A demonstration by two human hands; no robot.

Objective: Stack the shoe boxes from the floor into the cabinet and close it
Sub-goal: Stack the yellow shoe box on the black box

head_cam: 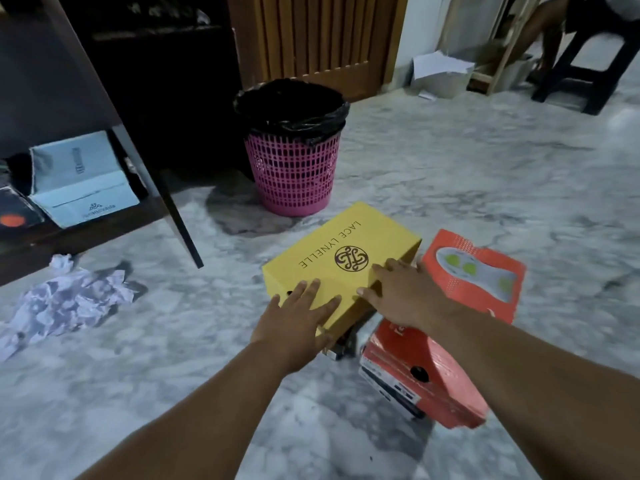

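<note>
Setting: a lived-in room of a home, with storage; grey-veined marble floor [450,174]; dark wooden cabinet [86,109], open, with a pale box [83,181] on its low shelf; pink plastic bin [294,161] with a black liner, standing on the floor; slatted wooden panel [318,32] behind the bin; crumpled paper [69,299] lying loose by the cabinet; shoe boxes on the floor, one yellow [339,258], one red [433,375]; a dark stool [595,64] far right, with a seated person's legs beside it; loose sheets [440,67] against the far wall.
</note>
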